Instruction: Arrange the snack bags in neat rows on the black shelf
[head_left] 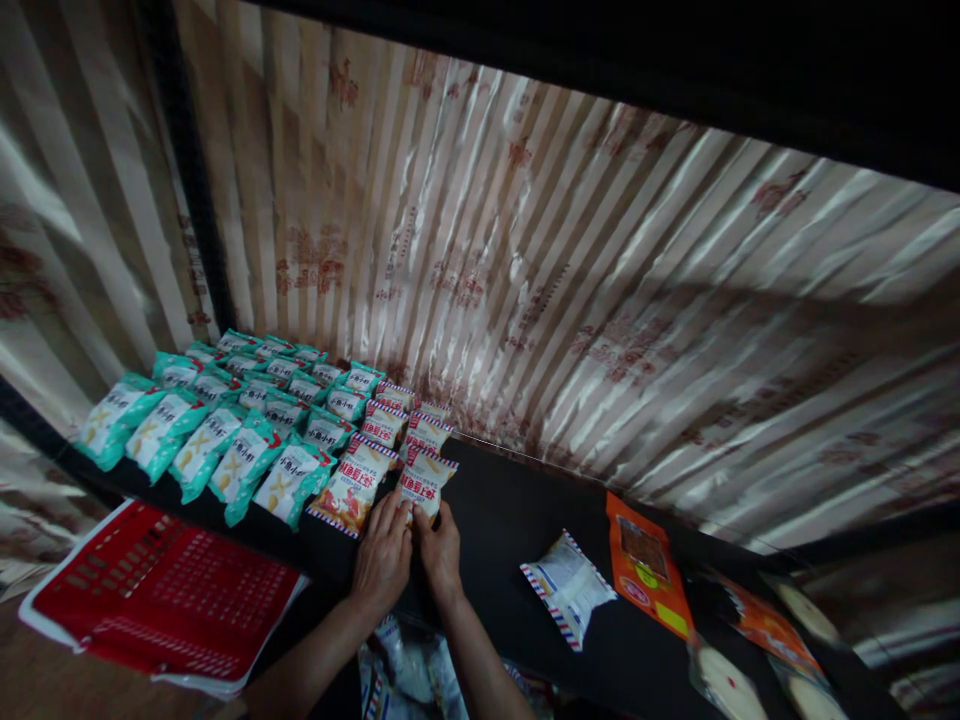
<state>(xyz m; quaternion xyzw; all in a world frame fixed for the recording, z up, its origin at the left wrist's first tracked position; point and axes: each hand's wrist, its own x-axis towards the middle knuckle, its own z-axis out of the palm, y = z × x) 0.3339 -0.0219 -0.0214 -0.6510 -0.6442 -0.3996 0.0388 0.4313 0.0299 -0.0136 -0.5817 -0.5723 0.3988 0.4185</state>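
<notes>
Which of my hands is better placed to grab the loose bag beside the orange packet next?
Probably your right hand: it is nearer the loose bag, which lies to its right. Your left hand is farther off, with the right between.

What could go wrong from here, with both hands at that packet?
Pressing with the left hand or right hand might shove the touched packet into the packet behind it. The left hand could also nudge the neighbouring packet. The front teal bags lie near the edge of the shelf and might fall if bumped.
</notes>
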